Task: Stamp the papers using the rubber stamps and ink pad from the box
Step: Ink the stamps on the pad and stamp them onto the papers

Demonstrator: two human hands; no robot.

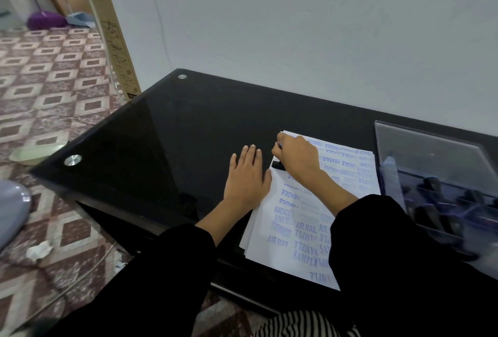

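Papers (269, 256) look thin and slippy; our left hand (246, 175) presses flat at 9 o'clock, our right hand (296, 153) grips the hard stamp (277, 165).

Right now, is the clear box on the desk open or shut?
Open. The lid of the clear box is tilted up and back, and dark stamps show uncovered in its compartments.

"FRAGILE", "AIR MAIL" on papers (280, 231)
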